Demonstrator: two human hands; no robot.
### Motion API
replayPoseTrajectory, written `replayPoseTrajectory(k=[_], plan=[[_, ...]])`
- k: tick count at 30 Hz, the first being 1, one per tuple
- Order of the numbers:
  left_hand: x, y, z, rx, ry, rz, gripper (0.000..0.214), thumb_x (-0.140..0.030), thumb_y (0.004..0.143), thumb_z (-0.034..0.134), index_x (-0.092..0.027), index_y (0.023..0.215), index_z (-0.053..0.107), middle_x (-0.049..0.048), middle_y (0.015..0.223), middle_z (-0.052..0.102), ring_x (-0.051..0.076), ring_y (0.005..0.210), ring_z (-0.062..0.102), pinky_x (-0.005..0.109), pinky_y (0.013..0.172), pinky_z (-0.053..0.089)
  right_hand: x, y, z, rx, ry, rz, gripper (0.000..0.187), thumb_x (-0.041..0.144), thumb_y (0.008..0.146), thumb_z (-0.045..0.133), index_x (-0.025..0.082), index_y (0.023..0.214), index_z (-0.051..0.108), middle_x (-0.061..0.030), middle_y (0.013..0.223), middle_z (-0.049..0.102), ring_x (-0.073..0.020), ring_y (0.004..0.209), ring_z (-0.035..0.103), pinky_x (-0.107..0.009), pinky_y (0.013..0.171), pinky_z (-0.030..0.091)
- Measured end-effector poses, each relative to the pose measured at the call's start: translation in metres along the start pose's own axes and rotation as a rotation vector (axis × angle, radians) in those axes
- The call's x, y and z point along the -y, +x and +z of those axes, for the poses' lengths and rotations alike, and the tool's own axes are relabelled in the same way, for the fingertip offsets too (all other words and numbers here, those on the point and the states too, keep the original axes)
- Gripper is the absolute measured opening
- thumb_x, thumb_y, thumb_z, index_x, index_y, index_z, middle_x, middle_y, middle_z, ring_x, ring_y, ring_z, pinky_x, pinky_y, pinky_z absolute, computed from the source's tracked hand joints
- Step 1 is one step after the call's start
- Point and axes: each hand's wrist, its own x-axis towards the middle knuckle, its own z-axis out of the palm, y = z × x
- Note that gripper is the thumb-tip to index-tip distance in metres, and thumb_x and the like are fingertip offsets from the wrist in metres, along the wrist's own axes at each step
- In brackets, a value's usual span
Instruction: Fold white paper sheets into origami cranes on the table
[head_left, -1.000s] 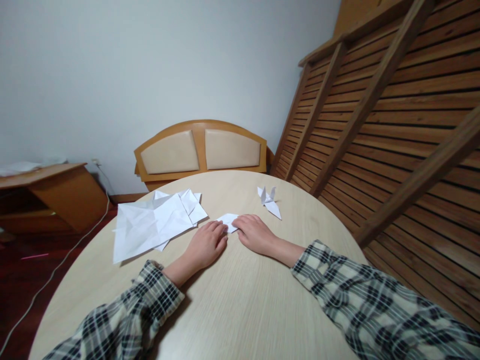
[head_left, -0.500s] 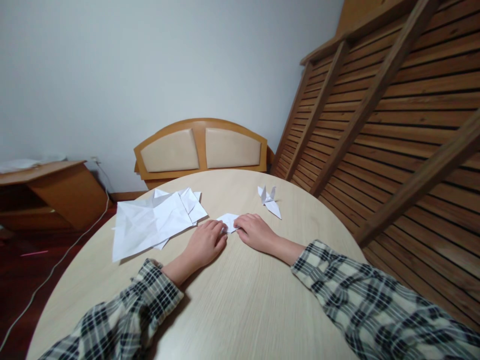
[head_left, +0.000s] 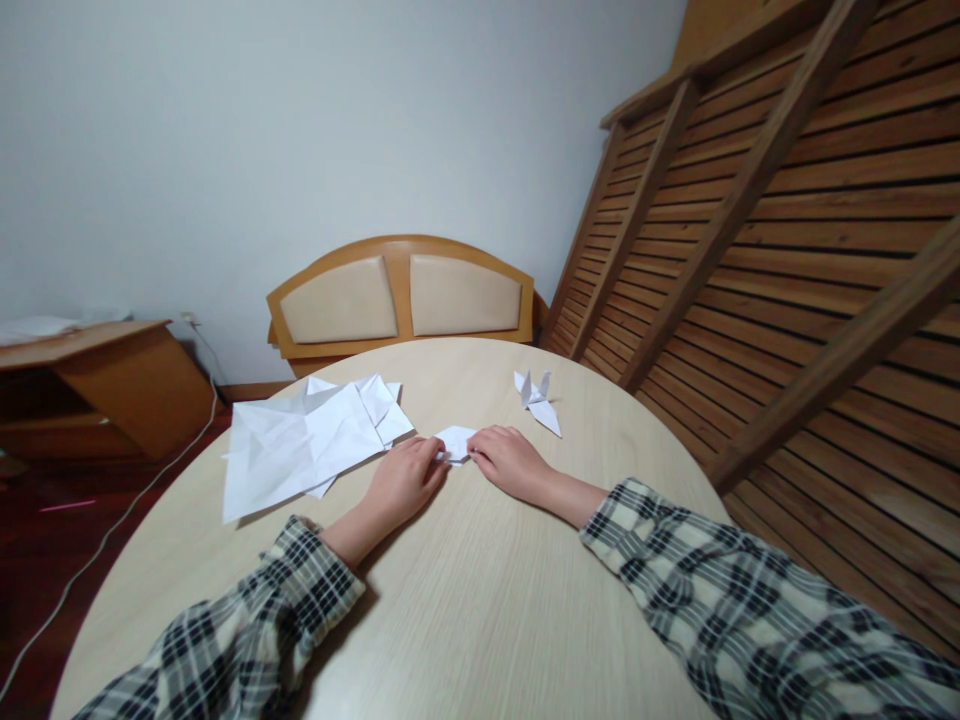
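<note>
A: What did the head view show in the middle?

B: A small piece of folded white paper (head_left: 456,441), low on the pale round desk (head_left: 480,590), directly between the person's two hands.

A: How did it lie?

B: Its long axis seemed to run from side to side, across the person's front, with a slanted edge on the far side. Fingers covered both ends, so I couldn't tell which one was the tip.

A: And the grip?

B: The left hand (head_left: 401,480) pinched the left end between thumb and fingers; the right hand (head_left: 514,463) did the same at the right end. Both wrists came in from checked sleeves.

A: Anything else near it?

B: A paper crane (head_left: 541,414) stood beyond the right hand, apart from it, two points raised and one long flap aimed toward the near right. Beyond the left hand lay a spread of creased white sheets (head_left: 300,440), overlapping, stretching from the near left to the far right.

A: And behind the desk?

B: A headboard (head_left: 405,310) with two cream panels.
</note>
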Motion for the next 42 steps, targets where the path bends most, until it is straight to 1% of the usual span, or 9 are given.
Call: replayPoseTrajectory(k=[6, 12, 18, 21, 24, 28, 32, 38, 42], plan=[[0.007, 0.001, 0.005, -0.014, -0.01, -0.015, 0.012, -0.022, 0.095, 0.048, -0.017, 0.098, 0.059, 0.0087, 0.09, 0.068, 0.023, 0.083, 0.065, 0.034, 0.073, 0.049, -0.001, 0.001, 0.001, -0.006, -0.006, 0.007, 0.015, 0.019, 0.094, 0.055, 0.017, 0.093, 0.07, -0.0075, 0.095, 0.071, -0.0204, 0.093, 0.062, -0.034, 0.084, 0.041], [0.008, 0.002, 0.003, -0.01, -0.017, -0.029, 0.013, -0.029, 0.093, 0.056, -0.018, 0.096, 0.062, 0.0074, 0.087, 0.068, 0.023, 0.08, 0.064, 0.032, 0.07, 0.049, -0.004, 0.003, 0.002, -0.029, 0.025, 0.013, 0.016, 0.02, 0.094, 0.055, 0.017, 0.092, 0.071, -0.007, 0.095, 0.072, -0.0199, 0.093, 0.061, -0.033, 0.084, 0.042], [0.008, 0.004, 0.001, 0.001, -0.02, -0.081, 0.015, -0.03, 0.095, 0.054, -0.018, 0.093, 0.063, 0.0059, 0.084, 0.067, 0.021, 0.076, 0.063, 0.03, 0.066, 0.046, -0.007, 0.005, 0.002, -0.053, 0.057, 0.016, 0.015, 0.02, 0.094, 0.056, 0.017, 0.092, 0.07, -0.0061, 0.093, 0.072, -0.0201, 0.091, 0.061, -0.032, 0.083, 0.042], [0.008, 0.005, 0.0, 0.011, -0.014, -0.102, 0.014, -0.028, 0.095, 0.053, -0.019, 0.095, 0.063, 0.0057, 0.086, 0.068, 0.02, 0.075, 0.063, 0.029, 0.065, 0.046, -0.009, 0.006, 0.003, -0.064, 0.083, 0.024, 0.015, 0.02, 0.094, 0.055, 0.017, 0.092, 0.07, -0.0061, 0.093, 0.072, -0.0197, 0.092, 0.061, -0.032, 0.084, 0.042], [0.008, 0.005, 0.001, 0.014, -0.018, -0.113, 0.011, -0.023, 0.095, 0.052, -0.019, 0.097, 0.061, 0.0066, 0.088, 0.069, 0.021, 0.079, 0.065, 0.03, 0.067, 0.046, -0.01, 0.007, 0.004, -0.072, 0.108, 0.038, 0.015, 0.019, 0.095, 0.054, 0.017, 0.093, 0.069, -0.006, 0.094, 0.072, -0.0192, 0.093, 0.061, -0.032, 0.086, 0.043], [0.01, 0.004, 0.005, -0.023, -0.034, -0.102, 0.007, -0.021, 0.096, 0.048, -0.02, 0.098, 0.055, 0.0068, 0.089, 0.069, 0.022, 0.082, 0.065, 0.03, 0.068, 0.046, -0.011, 0.008, 0.005, -0.084, 0.112, 0.045, 0.012, 0.018, 0.094, 0.055, 0.017, 0.094, 0.067, -0.0056, 0.092, 0.071, -0.0188, 0.091, 0.061, -0.032, 0.084, 0.042], [0.013, 0.004, 0.009, -0.052, -0.047, -0.086, 0.005, -0.02, 0.096, 0.046, -0.02, 0.098, 0.051, 0.0072, 0.089, 0.069, 0.022, 0.082, 0.066, 0.031, 0.068, 0.046, -0.013, 0.008, 0.006, -0.083, 0.108, 0.017, 0.013, 0.016, 0.093, 0.055, 0.018, 0.091, 0.068, -0.0044, 0.091, 0.07, -0.0187, 0.089, 0.06, -0.031, 0.083, 0.042], [0.015, 0.004, 0.012, -0.072, -0.062, -0.062, 0.011, -0.015, 0.092, 0.047, -0.02, 0.1, 0.052, 0.0073, 0.089, 0.069, 0.022, 0.086, 0.066, 0.031, 0.072, 0.048, -0.017, 0.01, 0.011, -0.114, 0.13, -0.008, 0.011, 0.014, 0.09, 0.058, 0.018, 0.088, 0.069, -0.0046, 0.09, 0.071, -0.0186, 0.088, 0.06, -0.032, 0.082, 0.042], [0.013, 0.005, 0.011, -0.048, -0.043, -0.066, 0.011, -0.013, 0.091, 0.048, -0.019, 0.098, 0.054, 0.0074, 0.089, 0.068, 0.022, 0.085, 0.065, 0.031, 0.071, 0.047, -0.02, 0.011, 0.013, -0.126, 0.143, -0.025, 0.011, 0.012, 0.089, 0.06, 0.018, 0.087, 0.069, -0.0045, 0.088, 0.071, -0.0186, 0.087, 0.06, -0.031, 0.081, 0.043]])
